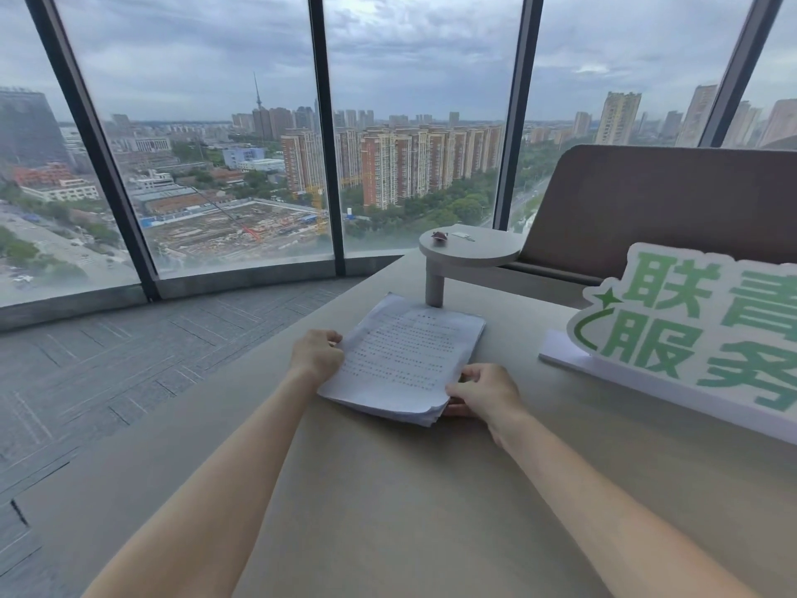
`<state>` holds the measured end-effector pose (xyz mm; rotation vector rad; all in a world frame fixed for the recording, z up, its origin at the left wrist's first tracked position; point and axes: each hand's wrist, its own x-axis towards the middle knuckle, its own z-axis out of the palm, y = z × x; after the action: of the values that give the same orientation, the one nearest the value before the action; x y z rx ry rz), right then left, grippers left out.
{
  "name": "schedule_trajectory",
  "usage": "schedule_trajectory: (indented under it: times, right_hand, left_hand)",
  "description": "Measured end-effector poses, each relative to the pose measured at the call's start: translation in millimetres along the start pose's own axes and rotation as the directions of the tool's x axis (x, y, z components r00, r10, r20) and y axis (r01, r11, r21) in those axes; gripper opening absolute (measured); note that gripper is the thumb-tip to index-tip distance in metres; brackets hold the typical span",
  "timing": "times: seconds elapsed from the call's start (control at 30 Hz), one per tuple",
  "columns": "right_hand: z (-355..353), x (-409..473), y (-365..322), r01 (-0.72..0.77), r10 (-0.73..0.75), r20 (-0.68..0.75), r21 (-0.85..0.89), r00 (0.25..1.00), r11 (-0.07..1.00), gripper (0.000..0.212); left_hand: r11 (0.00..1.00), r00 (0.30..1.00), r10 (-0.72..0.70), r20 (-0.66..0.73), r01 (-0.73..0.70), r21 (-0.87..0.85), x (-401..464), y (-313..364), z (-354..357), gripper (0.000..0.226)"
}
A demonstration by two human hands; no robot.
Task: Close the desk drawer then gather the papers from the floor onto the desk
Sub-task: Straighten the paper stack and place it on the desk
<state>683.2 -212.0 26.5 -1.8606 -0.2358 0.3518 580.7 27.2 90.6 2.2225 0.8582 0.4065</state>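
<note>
While both arms reach out over the desk (388, 489), the stack of printed papers (405, 356) lies flat on the desktop, toward its far side, just in front of the post of a small round shelf (470, 248). The left hand (317, 353) is curled against the stack's left edge, fingers pinching the sheets there. The right hand (483, 392) grips the near right corner, thumb on top and fingers tucked beneath, and that corner looks fanned, with the lower sheets poking out unevenly.

This looks like the squaring-up at the end of the gathering step, and no loose sheets show on the stretch of grey carpet (108, 360) in view. The drawer is out of sight, so whether it is closed can't be told from here.

To finish well, press in from both sides at once, tapping the edges until the fanned corner comes flush, and keep the pile down on the desktop so no bottom sheets slip out. Ease off gently, because a quick pull of the right fingers from underneath could drag the lowest pages along. There's room to spare: the green-lettered sign (707, 334) stands well apart to the right.
</note>
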Motion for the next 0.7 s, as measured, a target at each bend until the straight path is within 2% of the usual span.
schedule_trajectory:
  times: [0.17,0.27,0.43,0.57,0.7]
  right_hand:
    - [6,-24,-29,-0.027,0.027,-0.011,0.018,1.0,0.999,0.027]
    - [7,-36,-43,-0.025,0.024,-0.029,-0.029,0.999,0.999,0.019]
    - [7,-44,-57,-0.008,0.005,-0.018,-0.14,1.0,0.99,0.014]
    - [3,-43,-59,0.004,-0.011,-0.034,-0.206,0.999,0.978,0.02]
    - [-3,-46,-62,-0.002,-0.01,-0.048,-0.241,0.999,0.971,0.02]
  left_hand:
    - [1.0,0.999,0.013,-0.037,-0.013,0.005,10,-3,4,0.039]
    - [0.998,0.999,0.037,-0.035,-0.036,0.054,10,-4,5,0.041]
    - [0.963,0.99,0.137,-0.014,-0.13,0.235,10,-7,6,0.036]
    - [0.871,0.97,0.242,-0.031,-0.203,0.447,4,-6,5,0.034]
    - [0.829,0.947,0.312,-0.081,-0.23,0.509,-4,2,4,0.034]
